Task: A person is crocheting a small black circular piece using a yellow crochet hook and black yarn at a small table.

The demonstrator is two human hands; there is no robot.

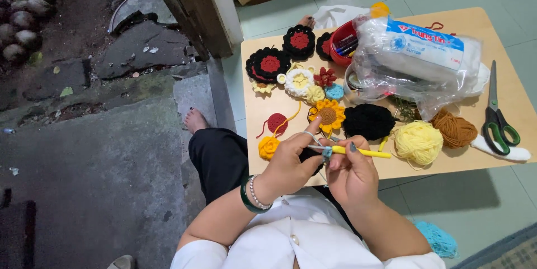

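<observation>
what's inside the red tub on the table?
In the red tub, a few dark pen-like sticks show at the rim. The clear plastic bag of white stuffing covers its right side, hiding the rest.

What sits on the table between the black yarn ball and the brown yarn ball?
In the head view, the pale yellow yarn ball lies between the black yarn ball and the brown yarn ball, slightly nearer the person and touching the brown one.

Crochet flowers and yarn balls crowd the table (right edge freer).
</observation>
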